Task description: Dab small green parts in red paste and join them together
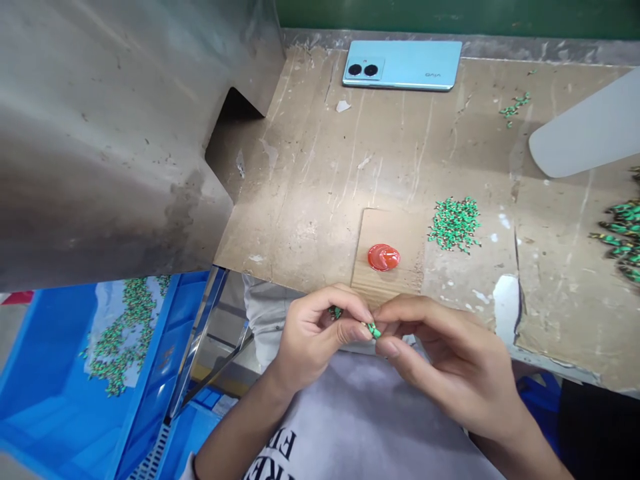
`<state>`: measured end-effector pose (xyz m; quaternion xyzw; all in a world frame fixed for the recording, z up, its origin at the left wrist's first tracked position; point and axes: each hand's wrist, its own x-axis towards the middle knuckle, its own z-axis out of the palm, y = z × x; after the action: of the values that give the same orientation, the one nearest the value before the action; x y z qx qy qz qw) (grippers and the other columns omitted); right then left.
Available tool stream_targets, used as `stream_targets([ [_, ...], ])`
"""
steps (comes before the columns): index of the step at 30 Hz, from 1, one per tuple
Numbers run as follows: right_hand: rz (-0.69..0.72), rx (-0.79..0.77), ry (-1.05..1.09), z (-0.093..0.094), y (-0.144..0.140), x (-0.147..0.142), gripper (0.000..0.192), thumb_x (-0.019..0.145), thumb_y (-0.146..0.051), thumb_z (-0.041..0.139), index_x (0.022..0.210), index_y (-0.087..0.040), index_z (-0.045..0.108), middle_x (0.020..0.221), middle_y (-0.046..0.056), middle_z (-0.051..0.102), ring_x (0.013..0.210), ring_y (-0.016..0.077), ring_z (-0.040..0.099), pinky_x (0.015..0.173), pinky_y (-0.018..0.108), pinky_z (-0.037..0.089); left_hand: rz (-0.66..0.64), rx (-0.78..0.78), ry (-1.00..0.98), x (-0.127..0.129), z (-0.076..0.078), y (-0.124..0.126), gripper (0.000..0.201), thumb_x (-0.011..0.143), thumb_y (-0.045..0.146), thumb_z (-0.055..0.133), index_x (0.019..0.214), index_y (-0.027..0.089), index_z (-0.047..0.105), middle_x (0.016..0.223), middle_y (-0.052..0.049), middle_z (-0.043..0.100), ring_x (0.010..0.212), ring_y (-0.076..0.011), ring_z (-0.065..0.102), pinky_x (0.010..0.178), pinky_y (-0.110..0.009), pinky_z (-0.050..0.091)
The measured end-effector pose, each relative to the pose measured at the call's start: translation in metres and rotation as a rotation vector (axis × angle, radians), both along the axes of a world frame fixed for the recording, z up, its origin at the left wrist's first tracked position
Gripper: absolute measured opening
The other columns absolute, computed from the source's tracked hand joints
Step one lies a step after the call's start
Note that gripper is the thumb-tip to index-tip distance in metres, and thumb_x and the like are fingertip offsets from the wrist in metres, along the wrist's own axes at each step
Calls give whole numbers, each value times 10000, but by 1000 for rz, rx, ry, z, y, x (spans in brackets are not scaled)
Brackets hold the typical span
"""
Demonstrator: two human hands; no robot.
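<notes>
Between the thumb and forefinger of my left hand (320, 333) is a small green piece (374, 330) with dark and golden ends. Several more such pieces show inside the curled fingers of that hand. My right hand (450, 360) meets it from the other side, thumb and forefinger closed at the same piece. Just beyond the hands, a small red cap-like dish (383, 257) with glossy contents sits on a cardboard pad (363, 230). Right of the pad lies a heap of green pieces (455, 225), all of the same sort.
A light blue phone (403, 65) lies at the table's back edge. A white container (590, 127) and larger green pieces (625, 233) are at the right. A metal housing (125, 133) stands left, above a blue crate (45, 360) with more green pieces.
</notes>
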<state>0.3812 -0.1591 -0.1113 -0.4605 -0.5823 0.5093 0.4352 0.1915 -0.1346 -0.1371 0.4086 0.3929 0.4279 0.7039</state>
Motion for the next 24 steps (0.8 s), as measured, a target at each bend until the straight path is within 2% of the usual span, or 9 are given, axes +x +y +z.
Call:
stream_targets([
  [5,12,48,-35,-7,-8,0,284,985,-148,753,1228,-284,695,851,-10,782,685,151,748,637,234,644,50,109,37,0,4,-2,85,927,293,866,892,229,821,843,-42,755,789,-178,690,740,-276,544],
  [9,-52,82,-61,-8,-13,-1,250,994,-145,748,1194,-287,701,912,-16,804,730,128,773,679,190,646,78,263,58,4,2,-2,67,932,259,859,899,218,818,828,-37,760,773,-170,703,722,-256,557],
  [13,-85,65,-41,-4,-14,-2,203,988,-148,758,1132,-279,701,872,-48,795,688,88,764,659,130,620,104,434,34,6,-3,1,82,923,230,867,909,185,800,807,-24,743,722,-136,690,685,-220,550],
  [19,-97,3,35,-1,-12,-4,145,996,-163,755,1060,-282,703,794,-79,768,601,67,733,572,113,586,70,514,79,2,-5,2,78,949,235,839,958,184,781,844,-31,733,750,-147,689,706,-242,556],
  [24,-104,-35,97,-1,-10,-7,135,996,-153,753,1031,-276,712,761,-79,756,606,77,735,553,124,581,62,530,93,2,-4,1,83,969,243,820,963,180,766,851,-32,717,757,-140,677,710,-229,547],
])
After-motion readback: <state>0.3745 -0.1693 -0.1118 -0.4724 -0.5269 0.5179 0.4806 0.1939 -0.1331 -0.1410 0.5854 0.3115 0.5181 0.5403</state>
